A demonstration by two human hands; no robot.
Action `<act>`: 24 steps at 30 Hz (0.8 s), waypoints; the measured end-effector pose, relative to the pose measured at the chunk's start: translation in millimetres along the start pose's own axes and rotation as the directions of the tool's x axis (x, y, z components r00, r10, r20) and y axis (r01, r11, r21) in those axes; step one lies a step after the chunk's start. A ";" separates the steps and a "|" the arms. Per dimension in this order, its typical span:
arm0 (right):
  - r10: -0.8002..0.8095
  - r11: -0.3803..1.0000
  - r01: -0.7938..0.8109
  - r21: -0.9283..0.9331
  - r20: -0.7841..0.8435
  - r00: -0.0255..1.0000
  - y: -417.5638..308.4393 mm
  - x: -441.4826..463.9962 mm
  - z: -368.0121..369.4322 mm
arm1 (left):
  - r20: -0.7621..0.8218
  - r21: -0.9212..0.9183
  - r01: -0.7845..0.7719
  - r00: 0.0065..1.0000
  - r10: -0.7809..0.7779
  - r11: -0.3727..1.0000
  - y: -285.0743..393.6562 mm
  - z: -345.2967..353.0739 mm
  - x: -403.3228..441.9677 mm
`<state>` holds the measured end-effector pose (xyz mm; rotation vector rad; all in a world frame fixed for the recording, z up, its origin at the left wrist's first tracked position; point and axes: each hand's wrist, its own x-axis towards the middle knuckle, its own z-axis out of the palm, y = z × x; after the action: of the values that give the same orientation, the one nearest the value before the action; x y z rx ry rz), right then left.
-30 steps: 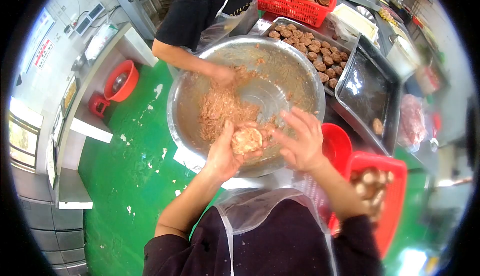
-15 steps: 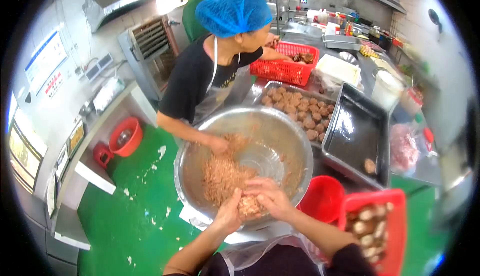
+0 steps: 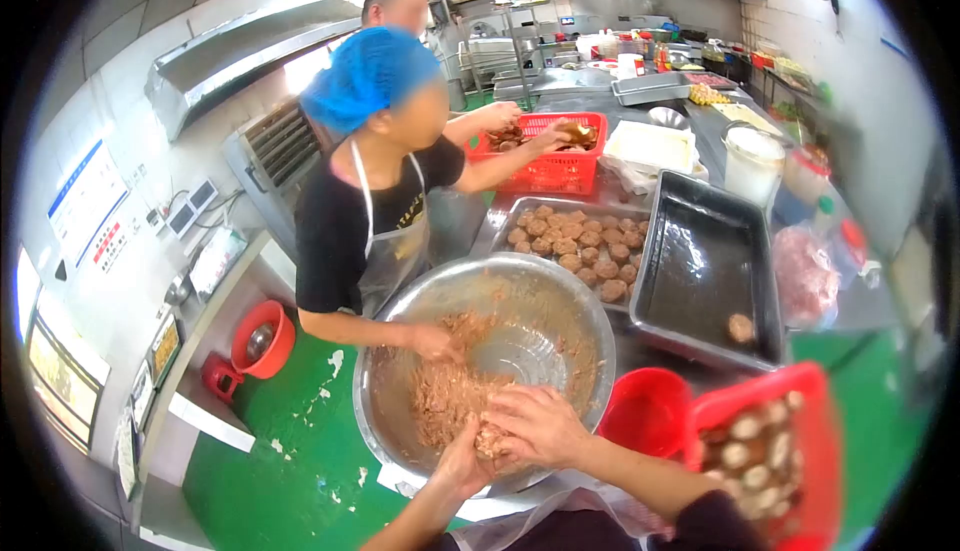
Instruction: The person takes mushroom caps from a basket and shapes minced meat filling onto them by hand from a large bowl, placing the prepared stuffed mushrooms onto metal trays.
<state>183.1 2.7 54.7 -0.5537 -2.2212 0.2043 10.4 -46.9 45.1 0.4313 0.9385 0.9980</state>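
My left hand (image 3: 464, 461) and my right hand (image 3: 538, 425) are cupped together around a meatball (image 3: 490, 440) of raw minced meat, over the near rim of a large steel bowl (image 3: 592, 351). My right fingers lie across the top of it, hiding part. Loose minced meat (image 3: 445, 401) is heaped in the left half of the bowl. A co-worker's hand (image 3: 436, 343) rests in that mince. Past the bowl, a metal tray (image 3: 508, 228) carries rows of shaped meatballs (image 3: 585, 243). To its right, a dark tray (image 3: 690, 261) has a single meatball (image 3: 741, 328) in its near corner.
A co-worker in a blue hair cover (image 3: 365, 76) stands at the left, one hand over a red basket (image 3: 550, 173); another person is behind. Near my right arm are a red bucket (image 3: 648, 411) and a red crate (image 3: 815, 421) of mushrooms. A white tub (image 3: 752, 166) stands farther back.
My right hand has closed over the top of the meatball, covering more of it. The co-worker has turned, and their far hand is now raised over the basket. The camera view has shifted.
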 end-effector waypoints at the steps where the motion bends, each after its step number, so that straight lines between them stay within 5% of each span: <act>1: 0.022 1.000 -0.022 -0.002 -0.007 1.000 0.8 -0.7 0.6 | -0.015 0.008 0.003 1.000 -0.003 1.000 0.3 0.7 1.5; 11: 0.189 0.982 -0.188 0.038 -0.049 0.981 -1.4 6.0 32.0 | -0.035 -0.090 -0.090 0.996 0.087 0.992 -2.0 22.9 16.8; 24: 0.109 0.994 -0.100 0.049 -0.242 0.964 11.9 13.9 42.5 | 0.049 -0.172 -0.033 0.998 0.042 0.984 0.8 19.4 19.1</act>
<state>146.9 21.2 32.7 -0.6418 -1.9481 0.2183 30.0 -28.2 47.5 0.3296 0.7927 1.0873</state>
